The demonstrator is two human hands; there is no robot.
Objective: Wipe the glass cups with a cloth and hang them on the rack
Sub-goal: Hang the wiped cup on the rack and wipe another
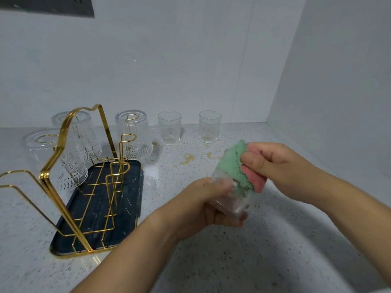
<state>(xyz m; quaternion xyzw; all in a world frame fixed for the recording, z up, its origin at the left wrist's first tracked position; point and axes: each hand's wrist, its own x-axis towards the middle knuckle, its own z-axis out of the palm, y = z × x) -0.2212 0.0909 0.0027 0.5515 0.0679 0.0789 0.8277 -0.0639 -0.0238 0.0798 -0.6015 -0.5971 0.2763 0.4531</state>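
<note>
We are gripping a glass cup [230, 200] in our left hand [208, 203], above the counter [232, 261] and well right of the rack [63, 166], while our right hand [275, 166] is pinching the cloth [237, 168] over its upper end. If we are rubbing too hard, we are risking the smooth glass twisting loose and falling.

A pale speckled countertop [232, 261] fills the near scene, with brownish stains [187, 159] towards its far middle. A dark blue tray [131, 208] lies on it at the left. White walls [169, 60] rise far and right, with a dark panel [48, 6] at the far left top.
</note>
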